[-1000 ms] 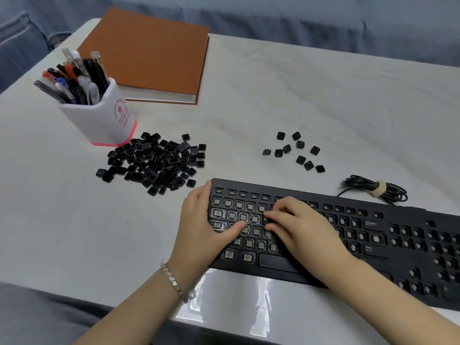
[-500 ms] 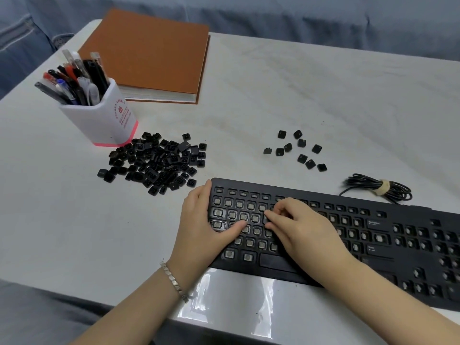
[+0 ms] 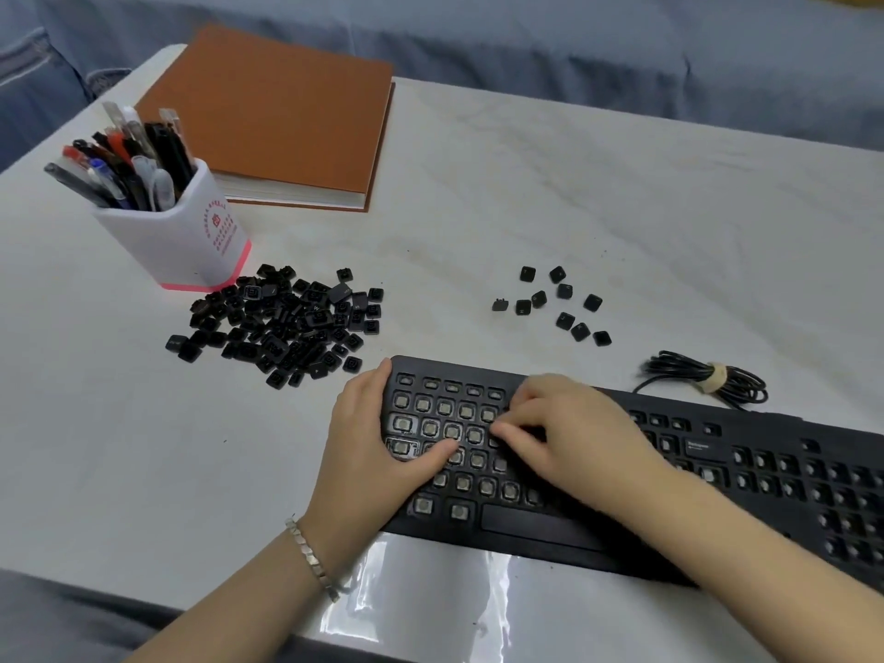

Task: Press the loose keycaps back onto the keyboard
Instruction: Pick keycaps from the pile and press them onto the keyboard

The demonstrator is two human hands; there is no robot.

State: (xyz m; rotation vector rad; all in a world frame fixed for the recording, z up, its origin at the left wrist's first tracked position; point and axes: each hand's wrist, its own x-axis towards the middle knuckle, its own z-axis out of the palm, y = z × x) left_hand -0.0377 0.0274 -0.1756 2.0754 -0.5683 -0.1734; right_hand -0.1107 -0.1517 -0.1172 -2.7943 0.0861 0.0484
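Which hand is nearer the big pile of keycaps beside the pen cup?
Left. The left hand rests on the keyboard at its left end, close to the pile; the right hand is farther right.

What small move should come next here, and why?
Probably the right hand should reach to the small group of keycaps beyond the keyboard for another cap: most sockets are bare, and the left hand steadies its end. What lies under the right fingertips is hidden.

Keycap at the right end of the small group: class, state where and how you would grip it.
Pinch two opposite side walls, coming down from above. The keycap appears to lie face up, flat on the table, with gaps to its neighbours, so fingertips should fit.
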